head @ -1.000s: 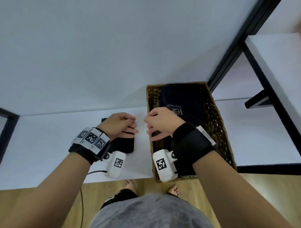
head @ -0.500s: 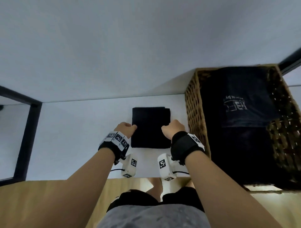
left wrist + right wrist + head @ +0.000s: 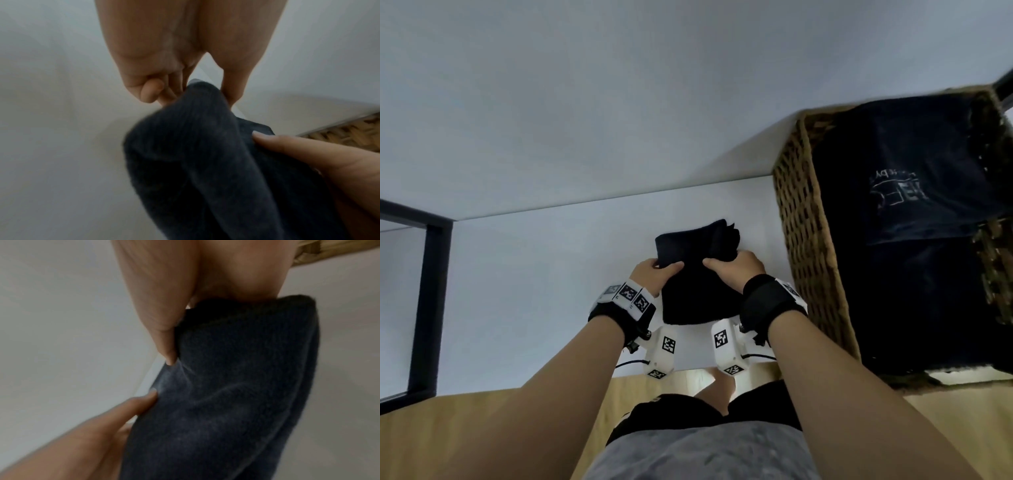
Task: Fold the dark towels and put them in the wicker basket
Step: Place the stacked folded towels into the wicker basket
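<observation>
Both hands [image 3: 698, 272] pinch folded dark towel [image 3: 698, 294]; fingers underneath hidden

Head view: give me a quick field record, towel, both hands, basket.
towel: dark folded towel, lifted at its far end, near edge low by the table
left hand: left hand grips the towel's left side, thumb on top
right hand: right hand grips the towel's right side, thumb on top
basket: wicker basket to the right of the towel, dark fabric with pale print inside
status: towel folded, not yet in the basket
</observation>
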Demonstrator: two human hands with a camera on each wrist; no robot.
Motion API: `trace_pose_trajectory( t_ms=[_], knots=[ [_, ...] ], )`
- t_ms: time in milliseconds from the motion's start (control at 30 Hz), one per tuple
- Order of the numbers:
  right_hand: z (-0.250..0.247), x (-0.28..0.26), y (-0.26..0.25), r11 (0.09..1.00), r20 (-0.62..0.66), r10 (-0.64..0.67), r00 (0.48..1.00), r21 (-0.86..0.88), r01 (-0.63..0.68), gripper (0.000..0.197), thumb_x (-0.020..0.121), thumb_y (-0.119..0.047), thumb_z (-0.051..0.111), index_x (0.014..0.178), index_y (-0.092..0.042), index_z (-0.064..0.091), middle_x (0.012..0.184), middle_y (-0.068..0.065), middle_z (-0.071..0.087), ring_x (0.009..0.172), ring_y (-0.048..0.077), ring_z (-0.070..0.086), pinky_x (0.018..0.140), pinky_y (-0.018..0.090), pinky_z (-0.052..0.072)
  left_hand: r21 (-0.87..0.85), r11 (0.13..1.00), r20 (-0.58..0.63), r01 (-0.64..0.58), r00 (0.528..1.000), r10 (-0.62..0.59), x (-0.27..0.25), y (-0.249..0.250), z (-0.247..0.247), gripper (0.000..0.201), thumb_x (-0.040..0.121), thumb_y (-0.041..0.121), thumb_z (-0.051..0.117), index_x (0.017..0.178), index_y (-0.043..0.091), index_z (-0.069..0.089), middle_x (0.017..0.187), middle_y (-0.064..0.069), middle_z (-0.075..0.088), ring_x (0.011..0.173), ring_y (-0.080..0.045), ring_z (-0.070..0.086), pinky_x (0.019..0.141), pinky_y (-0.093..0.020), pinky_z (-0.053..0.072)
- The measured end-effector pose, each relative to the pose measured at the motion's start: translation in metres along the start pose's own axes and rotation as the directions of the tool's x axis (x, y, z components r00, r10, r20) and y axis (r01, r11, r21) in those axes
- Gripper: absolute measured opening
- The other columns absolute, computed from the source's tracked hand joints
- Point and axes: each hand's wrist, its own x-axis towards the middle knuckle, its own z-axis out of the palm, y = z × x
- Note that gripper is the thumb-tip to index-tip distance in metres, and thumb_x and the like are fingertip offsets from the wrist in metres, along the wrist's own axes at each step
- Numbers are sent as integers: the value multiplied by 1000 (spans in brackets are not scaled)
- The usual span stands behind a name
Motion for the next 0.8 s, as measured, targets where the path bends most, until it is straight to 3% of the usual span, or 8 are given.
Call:
trace_pose_trajectory(
  t_ms=[133, 333, 433, 533, 600, 667, 733, 800],
  knots=[
    [-19, -31, -16, 991, -14, -133, 991, -10, 133, 39, 78, -38, 73, 110, -18, 62, 104, 0, 66, 103, 22, 63, 75, 24, 43, -143, 987, -62, -71, 996, 63, -23, 7, -6, 40, 85, 29, 73, 115, 5, 64, 108, -12, 70, 101, -27, 67, 96, -45, 52],
    [-99, -113, -46, 914, -133, -405, 905, -79, 398, 60, 78, -36, 75, 126, -16, 46, 107, -4, 56, 106, 20, 58, 78, 22, 40, -415, 873, -118, -258, 966, 229, -83, 68, -12, 31, 83, 27, 73, 110, 15, 64, 107, -5, 72, 100, -21, 68, 93, -41, 54],
    [-155, -148, -42, 883, -259, -469, 844, -142, 447, 89, 81, -37, 75, 150, -11, 26, 136, 8, 53, 126, 25, 51, 92, 20, 36, -437, 814, -113, -383, 921, 372, -114, 118, 7, 53, 81, 28, 74, 130, 20, 55, 105, 0, 72, 95, -12, 70, 86, -33, 55],
    [-212, -175, -24, 886, -357, -464, 810, -175, 430, 104, 82, -41, 74, 157, -14, 7, 151, 11, 40, 136, 26, 42, 96, 20, 31, -387, 778, -128, -495, 865, 486, -145, 156, 37, 76, 83, 31, 73, 146, 34, 32, 96, 8, 71, 85, -4, 70, 73, -21, 54],
    [-245, -188, -6, 886, -392, -462, 796, -174, 429, 103, 81, -42, 74, 157, -20, 8, 153, 7, 40, 137, 23, 42, 98, 21, 32, -369, 750, -103, -549, 826, 554, -166, 171, 60, 71, 82, 32, 72, 139, 50, 33, 93, 4, 73, 83, -7, 71, 69, -21, 56],
    [-270, -200, 15, 881, -389, -473, 791, -185, 436, 94, 82, -41, 73, 156, -28, 16, 153, 1, 40, 136, 21, 43, 102, 25, 35, -307, 752, -49, -583, 799, 599, -185, 181, 84, 60, 81, 36, 68, 127, 59, 39, 104, 2, 71, 91, -12, 70, 78, -29, 57],
    [-291, -208, 37, 869, -364, -493, 790, -234, 435, 77, 84, -37, 69, 150, -38, 29, 150, -5, 44, 134, 19, 44, 99, 23, 37, -216, 773, 39, -596, 786, 617, -196, 186, 108, 45, 83, 39, 65, 118, 61, 47, 112, 3, 68, 98, -16, 68, 86, -37, 57],
    [-308, -210, 58, 858, -300, -499, 813, -302, 416, 60, 87, -32, 65, 141, -44, 43, 145, -10, 48, 130, 17, 47, 95, 22, 37, -124, 807, 151, -577, 793, 590, -200, 187, 132, 30, 88, 37, 64, 110, 57, 56, 113, 4, 66, 94, -17, 69, 78, -40, 60]
  ],
)
